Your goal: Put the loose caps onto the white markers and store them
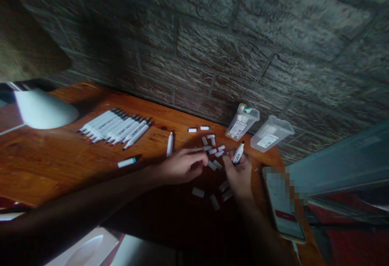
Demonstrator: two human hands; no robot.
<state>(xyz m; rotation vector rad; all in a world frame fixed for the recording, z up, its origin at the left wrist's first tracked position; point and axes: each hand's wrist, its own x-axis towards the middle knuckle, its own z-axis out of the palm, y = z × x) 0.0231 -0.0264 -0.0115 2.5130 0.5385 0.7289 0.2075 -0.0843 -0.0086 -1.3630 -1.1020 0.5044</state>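
Observation:
My right hand (241,175) is closed around a white marker (239,152), which tilts up with its dark tip at the top. My left hand (185,165) hovers over the table with fingers loosely bent and apart, holding nothing that I can see. Just beyond its fingertips lie a white cap with a red band (216,149) and several other loose white marker caps (212,165). More caps (198,192) are scattered in the shadow between my arms. A single uncapped marker (169,143) lies behind my left hand.
Several uncapped markers lie in a row (117,126) at the left. Near the wall stand a clear container (241,124) with some caps inside and another clear container (271,134). A phone (282,205) with a cable lies at the right edge. A lamp (45,108) stands far left.

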